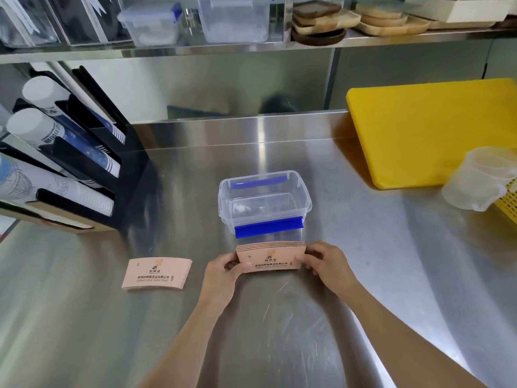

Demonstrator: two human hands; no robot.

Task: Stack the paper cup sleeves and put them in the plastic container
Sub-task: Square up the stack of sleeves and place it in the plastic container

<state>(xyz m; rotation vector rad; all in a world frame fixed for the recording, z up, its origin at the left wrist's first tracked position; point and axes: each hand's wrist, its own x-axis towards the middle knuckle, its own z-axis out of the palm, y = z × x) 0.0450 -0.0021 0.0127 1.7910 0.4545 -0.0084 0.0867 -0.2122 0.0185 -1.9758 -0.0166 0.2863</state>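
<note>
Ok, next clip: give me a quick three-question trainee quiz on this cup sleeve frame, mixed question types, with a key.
1. True or false: the clear plastic container already holds sleeves.
2. Multiple choice: the stack of sleeves held upright on the counter is gripped by
A. the left hand only
B. the right hand only
C. both hands, one at each end
3. Short answer: where does the second pile of sleeves lie relative to the held stack?

Key
1. False: it is empty, with its lid off.
2. C
3. Flat on the steel counter, on the person's left side of the held stack, untouched.
</note>
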